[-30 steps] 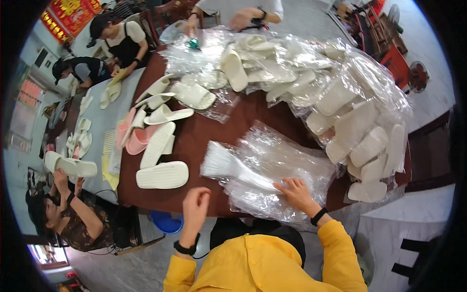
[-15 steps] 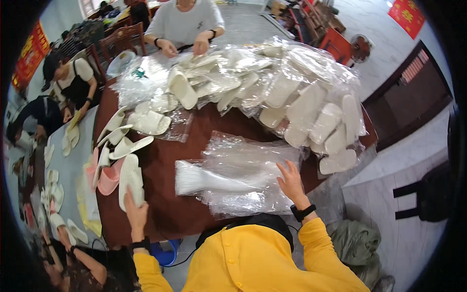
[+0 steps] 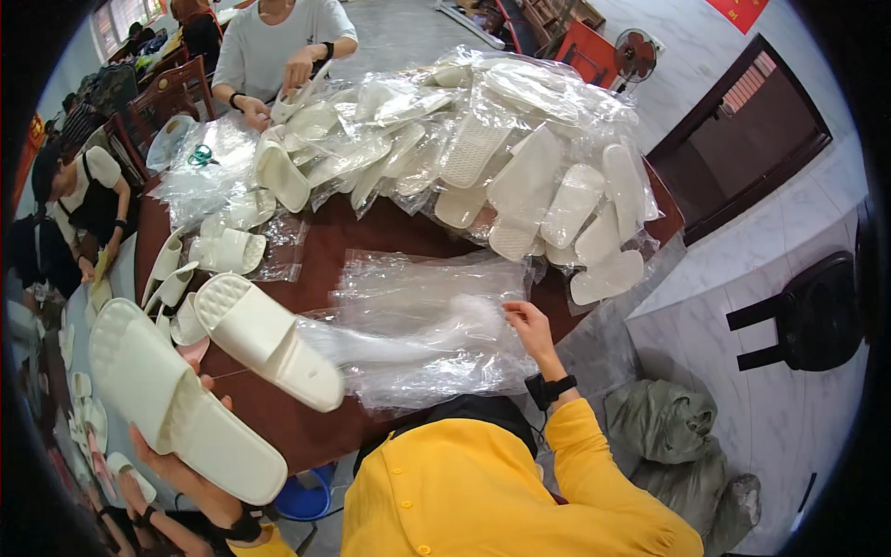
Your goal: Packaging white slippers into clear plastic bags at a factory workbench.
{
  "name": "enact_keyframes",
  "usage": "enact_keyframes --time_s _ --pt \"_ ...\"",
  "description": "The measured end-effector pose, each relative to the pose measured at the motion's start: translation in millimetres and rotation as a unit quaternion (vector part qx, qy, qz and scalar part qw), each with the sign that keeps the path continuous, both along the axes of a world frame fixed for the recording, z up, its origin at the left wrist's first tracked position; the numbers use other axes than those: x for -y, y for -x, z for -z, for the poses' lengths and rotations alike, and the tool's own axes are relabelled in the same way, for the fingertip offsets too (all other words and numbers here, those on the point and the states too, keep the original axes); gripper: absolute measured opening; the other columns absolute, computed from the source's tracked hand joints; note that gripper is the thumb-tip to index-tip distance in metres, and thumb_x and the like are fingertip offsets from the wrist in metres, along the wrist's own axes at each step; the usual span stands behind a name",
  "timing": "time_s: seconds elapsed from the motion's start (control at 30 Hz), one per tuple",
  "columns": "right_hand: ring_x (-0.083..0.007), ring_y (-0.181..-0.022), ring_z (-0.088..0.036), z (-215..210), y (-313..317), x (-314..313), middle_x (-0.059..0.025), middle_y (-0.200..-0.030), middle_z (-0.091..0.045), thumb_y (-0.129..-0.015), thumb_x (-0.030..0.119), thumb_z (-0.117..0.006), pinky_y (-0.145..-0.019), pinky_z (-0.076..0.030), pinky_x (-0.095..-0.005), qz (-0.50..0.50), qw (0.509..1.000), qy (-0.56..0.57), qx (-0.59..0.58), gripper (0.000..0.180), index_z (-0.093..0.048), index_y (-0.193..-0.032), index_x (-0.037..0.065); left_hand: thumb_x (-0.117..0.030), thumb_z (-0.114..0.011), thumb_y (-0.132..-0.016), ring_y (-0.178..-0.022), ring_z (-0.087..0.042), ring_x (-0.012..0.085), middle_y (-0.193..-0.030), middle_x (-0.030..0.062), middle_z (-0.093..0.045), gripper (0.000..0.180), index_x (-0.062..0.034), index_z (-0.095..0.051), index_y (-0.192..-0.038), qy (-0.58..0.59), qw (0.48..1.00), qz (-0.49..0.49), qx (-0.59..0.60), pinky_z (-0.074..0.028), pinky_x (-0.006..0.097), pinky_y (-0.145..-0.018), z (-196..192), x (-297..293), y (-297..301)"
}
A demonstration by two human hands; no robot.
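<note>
My left hand (image 3: 181,469) holds up a pair of cream slippers (image 3: 195,376) at the lower left, soles toward me, one slipper pointing right over the table's near edge. My right hand (image 3: 529,325) rests on a stack of clear plastic bags (image 3: 422,330) lying on the dark brown table (image 3: 325,243), fingers pinching the top bag's right edge. My yellow sleeves come in from below.
A big heap of bagged white slippers (image 3: 520,158) covers the far right of the table. Loose slippers (image 3: 218,255) lie at the left. A person in a white shirt (image 3: 278,46) works across the table; others sit at the left. A black chair (image 3: 807,311) stands to the right.
My left hand has lifted a pair of slippers from the left of the table up toward me. My right hand stays on the plastic bags.
</note>
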State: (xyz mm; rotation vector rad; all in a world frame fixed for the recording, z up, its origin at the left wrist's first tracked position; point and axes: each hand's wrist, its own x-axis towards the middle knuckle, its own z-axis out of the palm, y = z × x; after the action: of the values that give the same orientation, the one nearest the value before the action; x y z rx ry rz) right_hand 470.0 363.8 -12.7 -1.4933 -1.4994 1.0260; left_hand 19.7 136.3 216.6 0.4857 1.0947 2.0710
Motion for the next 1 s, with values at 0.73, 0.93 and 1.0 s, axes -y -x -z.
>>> enact_keyframes --time_s 0.73,0.93,1.0 --pt "-0.0231 -0.073 -0.066 -12 11 -6 -0.0117 -0.083 -0.066 -0.078 0.011 -0.072 -0.067 -0.052 -0.0319 -0.059 0.987 -0.049 0.144 0.015 -0.067 -0.088 0.001 -0.021 -0.068 -0.083 -0.112 -0.052 0.0393 -0.123 0.0223 -0.053 0.076 -0.0029 -0.029 -0.146 0.455 0.687 -0.032 -0.566 -0.041 0.047 -0.098 215 -6 -21" --pt "-0.0178 -0.072 -0.067 -6 11 -11 -0.0109 -0.08 -0.068 -0.079 0.01 -0.068 -0.067 -0.052 -0.029 -0.069 0.98 -0.055 0.179 0.016 -0.067 -0.09 -0.003 -0.038 -0.067 -0.082 -0.109 -0.052 0.0404 -0.127 0.0218 -0.048 0.075 -0.0031 -0.039 -0.141 0.341 0.686 0.07 -0.639 -0.041 0.049 -0.094 201 -96 -64" --pt "-0.0177 -0.071 -0.067 -2 10 -11 -0.0106 -0.078 -0.068 -0.079 0.011 -0.069 -0.066 -0.052 -0.0292 -0.055 0.981 -0.037 0.182 0.018 -0.067 -0.089 -0.002 -0.04 -0.067 -0.08 -0.109 -0.052 0.0406 -0.126 0.0231 -0.048 0.077 -0.0031 -0.038 -0.142 0.408 0.637 0.109 -0.645 -0.042 0.048 -0.093 190 -127 -96"
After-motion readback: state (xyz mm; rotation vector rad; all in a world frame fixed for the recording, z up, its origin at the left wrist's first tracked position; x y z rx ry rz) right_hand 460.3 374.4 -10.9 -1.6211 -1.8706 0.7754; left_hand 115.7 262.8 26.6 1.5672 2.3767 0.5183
